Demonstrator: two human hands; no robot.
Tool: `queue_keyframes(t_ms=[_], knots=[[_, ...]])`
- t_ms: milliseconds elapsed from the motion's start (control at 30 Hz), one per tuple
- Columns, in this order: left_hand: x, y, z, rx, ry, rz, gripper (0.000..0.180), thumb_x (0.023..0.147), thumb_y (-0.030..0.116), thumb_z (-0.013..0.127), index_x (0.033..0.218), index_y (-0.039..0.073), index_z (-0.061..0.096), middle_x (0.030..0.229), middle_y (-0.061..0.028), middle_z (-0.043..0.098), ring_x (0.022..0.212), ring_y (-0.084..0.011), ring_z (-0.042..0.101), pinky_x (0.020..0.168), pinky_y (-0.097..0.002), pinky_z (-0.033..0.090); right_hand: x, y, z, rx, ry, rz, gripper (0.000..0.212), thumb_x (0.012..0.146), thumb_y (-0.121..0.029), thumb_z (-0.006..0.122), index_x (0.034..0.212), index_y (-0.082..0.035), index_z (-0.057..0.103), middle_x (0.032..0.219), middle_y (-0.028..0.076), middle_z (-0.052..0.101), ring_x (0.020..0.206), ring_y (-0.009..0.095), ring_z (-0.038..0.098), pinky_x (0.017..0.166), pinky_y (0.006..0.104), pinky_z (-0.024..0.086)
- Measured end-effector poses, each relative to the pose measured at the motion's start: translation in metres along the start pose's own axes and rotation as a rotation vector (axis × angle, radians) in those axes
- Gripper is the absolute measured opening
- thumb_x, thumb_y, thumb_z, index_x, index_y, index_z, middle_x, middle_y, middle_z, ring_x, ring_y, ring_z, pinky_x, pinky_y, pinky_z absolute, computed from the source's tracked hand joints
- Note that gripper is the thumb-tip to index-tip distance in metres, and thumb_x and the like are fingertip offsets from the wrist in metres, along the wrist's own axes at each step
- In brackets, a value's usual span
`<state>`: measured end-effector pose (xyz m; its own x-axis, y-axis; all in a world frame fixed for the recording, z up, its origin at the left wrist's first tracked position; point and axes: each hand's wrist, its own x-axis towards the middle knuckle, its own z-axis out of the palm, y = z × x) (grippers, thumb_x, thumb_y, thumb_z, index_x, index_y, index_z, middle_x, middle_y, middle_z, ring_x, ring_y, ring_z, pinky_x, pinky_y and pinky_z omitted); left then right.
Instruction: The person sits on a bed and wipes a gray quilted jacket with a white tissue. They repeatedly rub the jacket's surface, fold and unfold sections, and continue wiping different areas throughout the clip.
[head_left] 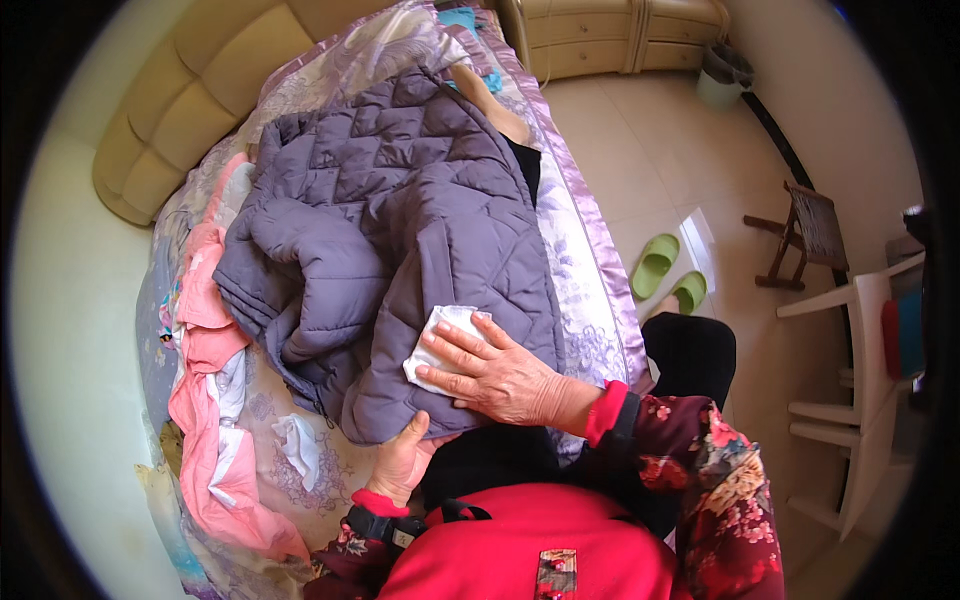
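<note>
Apparently wiping: white cloth flat beneath right hand, fingers loosely spread; grey quilted garment on bed, hem seemingly pinched in left hand. Next, presumably: hem held taut, cloth slid onward.

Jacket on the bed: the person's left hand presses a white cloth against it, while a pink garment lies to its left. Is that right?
Not quite: the head view shows the right hand pressing the white cloth against the jacket; the left hand is at the jacket's near edge. The rest stands.
</note>
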<state>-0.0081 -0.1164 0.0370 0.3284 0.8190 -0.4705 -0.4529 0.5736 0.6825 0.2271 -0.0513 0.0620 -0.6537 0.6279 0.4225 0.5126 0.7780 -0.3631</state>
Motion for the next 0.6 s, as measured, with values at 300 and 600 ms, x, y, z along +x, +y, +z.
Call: queue_keyframes(t_ms=[300,600], knots=[[-0.020,0.004,-0.027,0.094,-0.065,-0.066,0.036,0.097,0.017,0.055,0.130,0.003,0.050,0.123,-0.0121,0.060,0.110,-0.0270,0.061,0.092,-0.0473,0.052,0.040,0.122,0.012,-0.110,0.125,0.373,0.046,0.093,-0.024,0.054,0.137,-0.011,0.048,0.143,0.016,0.043,0.135,0.033,0.036,0.109,0.0470,0.031],[-0.029,0.004,-0.024,0.145,-0.027,-0.140,0.043,0.097,0.018,0.056,0.135,0.002,0.044,0.122,-0.0114,0.059,0.107,-0.0246,0.061,0.089,-0.0439,0.053,0.040,0.019,0.011,-0.021,-0.139,-0.213,0.042,0.090,-0.029,0.046,0.128,-0.014,0.056,0.141,0.008,0.047,0.138,0.025,0.035,0.114,0.0488,0.023]])
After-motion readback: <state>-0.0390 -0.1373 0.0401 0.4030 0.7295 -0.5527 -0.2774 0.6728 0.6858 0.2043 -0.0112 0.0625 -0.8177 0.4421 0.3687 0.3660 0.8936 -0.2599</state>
